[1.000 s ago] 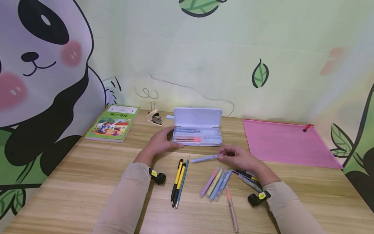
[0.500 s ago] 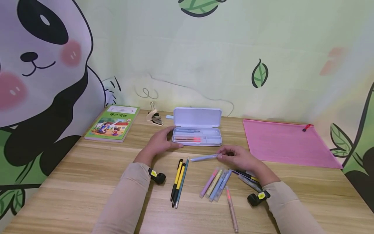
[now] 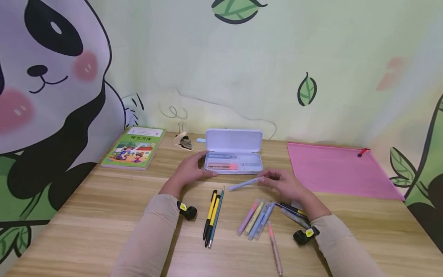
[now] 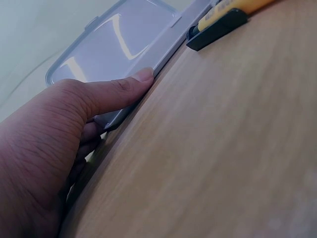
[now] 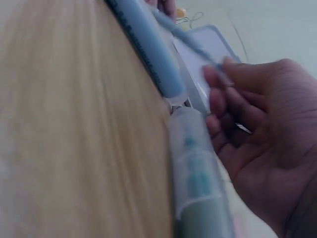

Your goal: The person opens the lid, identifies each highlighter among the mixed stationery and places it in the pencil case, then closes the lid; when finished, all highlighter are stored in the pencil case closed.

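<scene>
My left hand (image 3: 188,168) grips the left end of an open white pencil case (image 3: 252,167), its thumb along the front edge. In the left wrist view the thumb of this hand (image 4: 44,124) lies against the case (image 4: 124,37) and the other fingers are partly hidden. Inside the case lie a bluish pen (image 3: 221,156) and an orange-tipped pen (image 3: 221,166). Just in front of the case, my right hand (image 3: 282,182) pinches one end of a slim light blue pen (image 3: 243,184), tilted slightly up. The right wrist view shows the same pen (image 5: 190,42), blurred, between thumb and fingers.
Two yellow-black pens (image 3: 212,215) and a teal pencil (image 3: 217,217) lie left of centre. Several highlighters (image 3: 256,219), a pink-tipped pen (image 3: 275,250) and darker pens (image 3: 295,215) lie near my right forearm. A book (image 3: 133,148), clip (image 3: 183,141) and pink pouch (image 3: 342,169) sit farther back.
My right hand has raised the light blue pen slightly and moved it a little toward the case. My left hand stays on the case.
</scene>
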Demonstrator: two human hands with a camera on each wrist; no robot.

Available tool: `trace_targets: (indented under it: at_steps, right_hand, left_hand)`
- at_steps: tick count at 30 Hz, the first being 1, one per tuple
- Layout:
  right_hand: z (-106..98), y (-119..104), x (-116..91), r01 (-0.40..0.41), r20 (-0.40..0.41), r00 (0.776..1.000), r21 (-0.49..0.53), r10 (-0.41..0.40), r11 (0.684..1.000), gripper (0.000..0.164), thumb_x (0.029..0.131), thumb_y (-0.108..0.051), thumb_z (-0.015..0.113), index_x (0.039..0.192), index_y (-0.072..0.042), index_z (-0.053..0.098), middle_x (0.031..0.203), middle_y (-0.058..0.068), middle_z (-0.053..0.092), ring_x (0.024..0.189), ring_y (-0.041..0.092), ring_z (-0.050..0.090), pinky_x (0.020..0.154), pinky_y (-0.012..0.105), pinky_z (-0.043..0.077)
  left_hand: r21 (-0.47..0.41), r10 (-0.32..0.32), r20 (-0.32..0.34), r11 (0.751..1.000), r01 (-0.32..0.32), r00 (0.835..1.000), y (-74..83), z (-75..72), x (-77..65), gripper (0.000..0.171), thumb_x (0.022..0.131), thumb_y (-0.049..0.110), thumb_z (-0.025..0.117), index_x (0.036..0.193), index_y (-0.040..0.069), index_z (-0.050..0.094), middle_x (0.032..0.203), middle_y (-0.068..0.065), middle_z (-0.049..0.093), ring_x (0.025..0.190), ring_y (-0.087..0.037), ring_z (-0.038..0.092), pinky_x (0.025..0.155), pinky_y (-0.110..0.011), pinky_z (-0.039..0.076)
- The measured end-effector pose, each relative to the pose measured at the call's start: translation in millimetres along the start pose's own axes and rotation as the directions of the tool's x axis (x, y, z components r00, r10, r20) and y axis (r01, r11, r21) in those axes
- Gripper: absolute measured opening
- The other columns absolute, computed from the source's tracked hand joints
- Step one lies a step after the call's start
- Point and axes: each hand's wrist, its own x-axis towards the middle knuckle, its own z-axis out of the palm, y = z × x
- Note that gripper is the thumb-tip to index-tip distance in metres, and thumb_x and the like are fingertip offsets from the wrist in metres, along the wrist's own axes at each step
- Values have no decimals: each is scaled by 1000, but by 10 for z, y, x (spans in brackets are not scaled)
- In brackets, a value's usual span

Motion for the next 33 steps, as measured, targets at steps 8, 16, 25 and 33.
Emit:
trace_targets:
  at_steps: [8,16,25,33]
  right_hand:
    - [90,-398,260,58,-178,983,53,-48,997,28,102,-26,62,120,-6,70,106,12,73,102,34,63,87,51,54]
    - [358,-399,660,6,-305,951,-157,-54,988,21,101,-17,60,111,-4,72,98,9,75,91,23,64,72,29,48]
    - [501,-202,752,28,-363,926,-202,-101,979,22,99,-20,65,113,-3,67,105,13,75,99,28,68,90,44,52]
    - [593,-139,834,51,-417,891,-304,-181,951,21,97,-19,69,112,-6,73,100,11,75,94,26,69,86,43,55]
  left_hand:
    - [-14,10,-13,1000,-10,1000,-15,49,17,101,71,54,87,155,23,40,154,-5,46,145,-31,35,120,-54,23]
    - [-31,13,-5,999,-13,1000,-8,91,22,100,70,54,87,154,24,42,153,-4,47,144,-30,36,119,-53,24]
    - [-46,7,-8,999,-7,1000,-4,88,-1,102,69,52,88,155,24,41,153,-5,47,143,-33,38,118,-56,25]
    - [-28,5,-11,1000,-6,1000,-15,12,-11,102,70,53,87,155,24,40,154,-5,46,144,-33,36,119,-56,23]
